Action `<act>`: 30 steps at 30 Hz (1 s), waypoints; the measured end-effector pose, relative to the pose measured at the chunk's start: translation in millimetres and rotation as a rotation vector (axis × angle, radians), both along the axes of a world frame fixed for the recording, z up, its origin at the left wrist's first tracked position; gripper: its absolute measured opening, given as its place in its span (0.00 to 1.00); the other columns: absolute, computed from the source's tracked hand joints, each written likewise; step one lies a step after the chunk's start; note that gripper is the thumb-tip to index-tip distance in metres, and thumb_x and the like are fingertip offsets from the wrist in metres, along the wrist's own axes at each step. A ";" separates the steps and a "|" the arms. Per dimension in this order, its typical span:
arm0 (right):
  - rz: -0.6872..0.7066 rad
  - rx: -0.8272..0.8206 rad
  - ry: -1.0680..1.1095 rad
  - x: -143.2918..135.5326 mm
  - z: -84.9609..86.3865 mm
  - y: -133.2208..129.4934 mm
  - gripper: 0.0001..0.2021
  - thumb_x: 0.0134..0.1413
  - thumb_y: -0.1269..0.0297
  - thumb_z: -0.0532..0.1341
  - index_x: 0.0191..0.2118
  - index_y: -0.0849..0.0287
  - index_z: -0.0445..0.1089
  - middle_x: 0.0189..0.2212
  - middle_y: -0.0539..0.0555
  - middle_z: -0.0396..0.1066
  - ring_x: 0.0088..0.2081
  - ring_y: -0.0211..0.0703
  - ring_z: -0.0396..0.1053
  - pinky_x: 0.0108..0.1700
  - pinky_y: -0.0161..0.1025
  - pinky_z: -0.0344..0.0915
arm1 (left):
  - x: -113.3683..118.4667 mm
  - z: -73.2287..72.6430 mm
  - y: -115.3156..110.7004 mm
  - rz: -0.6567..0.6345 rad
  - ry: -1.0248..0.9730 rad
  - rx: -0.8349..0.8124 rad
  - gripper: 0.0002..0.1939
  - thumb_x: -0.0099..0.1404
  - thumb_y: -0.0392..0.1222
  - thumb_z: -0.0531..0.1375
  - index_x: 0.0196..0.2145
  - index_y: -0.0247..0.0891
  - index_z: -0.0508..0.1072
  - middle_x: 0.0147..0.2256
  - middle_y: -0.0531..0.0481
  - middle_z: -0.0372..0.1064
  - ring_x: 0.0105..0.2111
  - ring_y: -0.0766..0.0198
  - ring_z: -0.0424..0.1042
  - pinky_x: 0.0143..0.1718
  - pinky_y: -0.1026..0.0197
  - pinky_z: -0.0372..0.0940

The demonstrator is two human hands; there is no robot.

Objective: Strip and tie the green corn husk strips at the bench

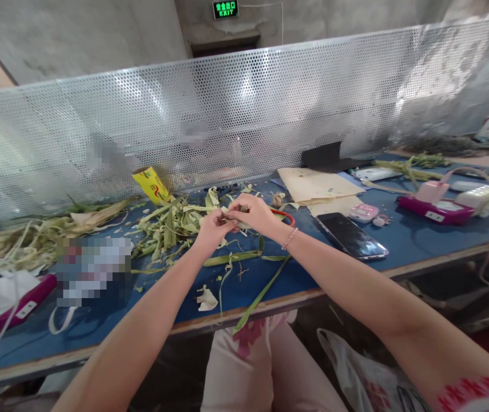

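Observation:
Over the blue tabletop [158, 312], my left hand [215, 230] and my right hand [253, 214] meet with fingertips pinched together. Whatever lies between the fingers is too small and covered to make out. Right behind and to the left of them spreads a pile of pale green leaf strips [169, 224]. A curved red-orange handle or loop [286, 216] shows partly from behind my right wrist, the rest of it hidden. Closer to me, long green strips [235, 257] lie across the table, and one leaf blade [261, 297] hangs over the front edge. A pale dry scrap [207, 299] rests nearby.
A perforated metal screen [227, 109] runs along the back. A yellow tube [152, 184] leans there. To the right are brown paper sheets [319, 186], a phone [351, 236], a pink case [363, 213] and a magenta power strip [435, 210]. Another power strip [34, 303] with cords sits left.

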State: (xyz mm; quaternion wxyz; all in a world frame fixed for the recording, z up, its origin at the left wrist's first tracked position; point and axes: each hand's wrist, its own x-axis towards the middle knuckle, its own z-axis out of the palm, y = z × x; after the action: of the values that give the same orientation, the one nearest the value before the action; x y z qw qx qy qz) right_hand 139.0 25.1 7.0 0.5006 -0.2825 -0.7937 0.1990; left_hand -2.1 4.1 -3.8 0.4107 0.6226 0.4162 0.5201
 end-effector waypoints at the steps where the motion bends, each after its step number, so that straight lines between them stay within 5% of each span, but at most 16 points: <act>1: -0.001 -0.014 0.016 -0.4 0.3 -1.2 0.03 0.45 0.67 0.60 0.26 0.60 0.68 0.26 0.50 0.64 0.29 0.35 0.62 0.34 0.35 0.59 | 0.4 -0.8 -0.6 -0.014 -0.037 -0.009 0.13 0.41 0.40 0.65 0.22 0.33 0.65 0.19 0.57 0.65 0.21 0.69 0.68 0.28 0.62 0.65; 6: 0.000 -0.037 0.041 -1.5 2.2 -4.7 0.03 0.43 0.67 0.59 0.25 0.60 0.64 0.25 0.49 0.63 0.28 0.34 0.60 0.31 0.34 0.57 | 3.5 0.4 -5.1 -0.082 -0.217 -0.049 0.15 0.43 0.47 0.64 0.22 0.33 0.67 0.21 0.54 0.67 0.22 0.69 0.68 0.28 0.62 0.66; 12: -0.055 -0.081 0.152 -6.4 0.4 -5.4 0.10 0.39 0.68 0.60 0.29 0.59 0.57 0.28 0.48 0.58 0.27 0.32 0.56 0.29 0.33 0.56 | 8.1 1.0 -3.4 -0.013 -0.267 -0.027 0.18 0.45 0.53 0.62 0.19 0.33 0.68 0.19 0.53 0.66 0.19 0.71 0.65 0.23 0.65 0.64; 18: 0.106 -0.418 0.430 -12.0 -3.4 -3.3 0.23 0.34 0.68 0.62 0.40 0.56 0.54 0.38 0.49 0.56 0.24 0.27 0.56 0.26 0.32 0.59 | 4.2 0.4 1.0 0.026 -0.220 0.044 0.17 0.48 0.53 0.61 0.21 0.34 0.69 0.20 0.53 0.66 0.20 0.71 0.65 0.24 0.65 0.63; 22: 0.286 -0.675 0.555 -15.0 -1.4 -4.1 0.18 0.39 0.67 0.60 0.40 0.56 0.56 0.35 0.49 0.62 0.27 0.31 0.62 0.29 0.34 0.63 | -0.3 2.3 0.4 0.116 -0.028 0.112 0.14 0.52 0.50 0.59 0.23 0.34 0.69 0.21 0.54 0.65 0.19 0.72 0.65 0.24 0.65 0.63; 26: 0.304 -0.643 0.549 -15.4 -0.9 -3.8 0.13 0.42 0.67 0.59 0.38 0.57 0.61 0.28 0.48 0.66 0.29 0.33 0.63 0.31 0.34 0.63 | 1.0 2.4 -0.5 0.158 0.007 0.095 0.13 0.51 0.48 0.59 0.23 0.34 0.68 0.20 0.55 0.64 0.18 0.71 0.65 0.23 0.65 0.63; 30: 0.253 -0.481 0.502 -12.7 -1.4 -3.7 0.10 0.45 0.67 0.57 0.37 0.58 0.64 0.27 0.49 0.67 0.28 0.33 0.63 0.30 0.32 0.61 | 5.7 0.8 -0.1 0.112 -0.170 0.016 0.14 0.49 0.49 0.61 0.23 0.34 0.66 0.19 0.55 0.63 0.18 0.73 0.64 0.23 0.66 0.62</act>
State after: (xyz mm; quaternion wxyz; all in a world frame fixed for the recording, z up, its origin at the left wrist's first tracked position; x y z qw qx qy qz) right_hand 126.3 21.4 5.6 0.5705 -0.2341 -0.6055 0.5031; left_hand 3.5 4.0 -3.0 0.4098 0.5554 0.4099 0.5964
